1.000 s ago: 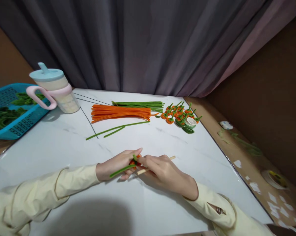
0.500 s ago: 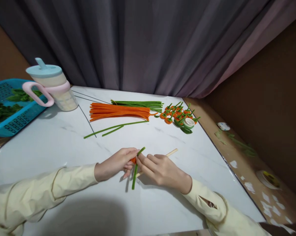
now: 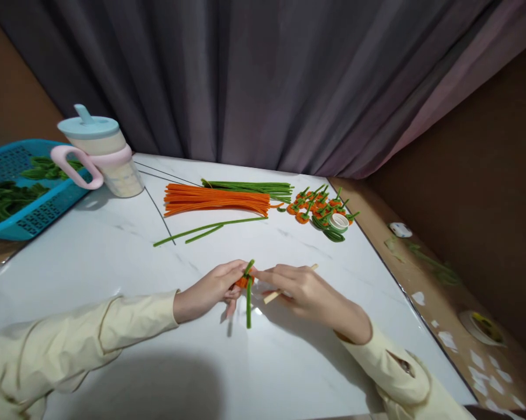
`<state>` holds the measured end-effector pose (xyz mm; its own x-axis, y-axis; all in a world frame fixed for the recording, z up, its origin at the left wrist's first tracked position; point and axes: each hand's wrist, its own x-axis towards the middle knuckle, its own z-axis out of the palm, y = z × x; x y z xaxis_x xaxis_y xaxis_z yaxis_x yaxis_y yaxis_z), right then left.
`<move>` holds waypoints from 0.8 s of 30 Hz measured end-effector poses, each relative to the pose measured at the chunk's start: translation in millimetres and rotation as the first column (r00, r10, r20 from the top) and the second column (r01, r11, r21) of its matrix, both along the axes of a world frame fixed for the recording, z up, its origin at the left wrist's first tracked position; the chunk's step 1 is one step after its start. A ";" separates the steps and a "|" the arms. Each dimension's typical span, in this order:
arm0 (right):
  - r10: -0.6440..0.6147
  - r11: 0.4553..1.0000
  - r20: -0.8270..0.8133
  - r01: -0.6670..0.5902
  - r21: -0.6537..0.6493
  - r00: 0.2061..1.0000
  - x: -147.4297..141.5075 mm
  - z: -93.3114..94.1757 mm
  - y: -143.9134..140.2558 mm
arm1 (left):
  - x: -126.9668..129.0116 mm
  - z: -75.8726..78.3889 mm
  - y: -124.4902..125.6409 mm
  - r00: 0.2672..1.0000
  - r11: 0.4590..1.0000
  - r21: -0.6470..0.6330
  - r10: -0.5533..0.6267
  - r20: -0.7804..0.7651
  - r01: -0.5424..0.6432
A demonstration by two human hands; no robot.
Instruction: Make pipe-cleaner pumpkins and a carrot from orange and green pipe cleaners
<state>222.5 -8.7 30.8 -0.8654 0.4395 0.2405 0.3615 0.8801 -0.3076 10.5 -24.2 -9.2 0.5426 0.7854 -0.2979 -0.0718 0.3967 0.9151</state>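
Observation:
My left hand (image 3: pixel 210 290) pinches a small orange pipe-cleaner pumpkin (image 3: pixel 245 282) between thumb and fingers. A green pipe cleaner (image 3: pixel 248 309) runs over its top, one end pointing up and the longer end hanging toward me. My right hand (image 3: pixel 309 290) has a thin wooden stick (image 3: pixel 272 297) tucked under its curled fingers. Its index finger reaches out to the pumpkin's right side, at or close to the green piece. Beyond the hands lie loose green pipe cleaners (image 3: pixel 210 228), an orange bundle (image 3: pixel 217 200) and a green bundle (image 3: pixel 254 188).
Several finished orange pumpkins (image 3: pixel 303 217) cluster at the back right beside a white-and-green roll (image 3: pixel 339 222). A lidded tumbler (image 3: pixel 123 175) and a blue basket (image 3: pixel 39 213) with green pieces stand at left. Paper scraps (image 3: pixel 447 340) and a small tub (image 3: pixel 481 328) lie along the right side.
My right hand has drawn back to the right from the pumpkin, showing more of it. The green pipe cleaner's lower end has swung right. The view has shifted slightly.

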 end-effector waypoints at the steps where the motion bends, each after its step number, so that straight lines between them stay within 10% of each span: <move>1: -0.003 0.997 0.037 0.006 -0.078 0.999 6.5 6.6 2.5 | -0.5 -0.2 0.5 1.000 1.000 0.005 0.006 0.001 -0.006; 12: -0.115 0.815 0.353 0.291 -0.500 0.929 11.6 28.5 -10.6 | 0.1 -7.0 -2.9 0.990 0.981 0.177 0.097 -0.101 -0.079; 24: -0.232 0.526 0.281 0.363 -0.769 0.931 -19.8 19.4 -12.6 | -3.4 5.4 -16.3 0.902 0.816 0.571 0.177 -0.395 0.090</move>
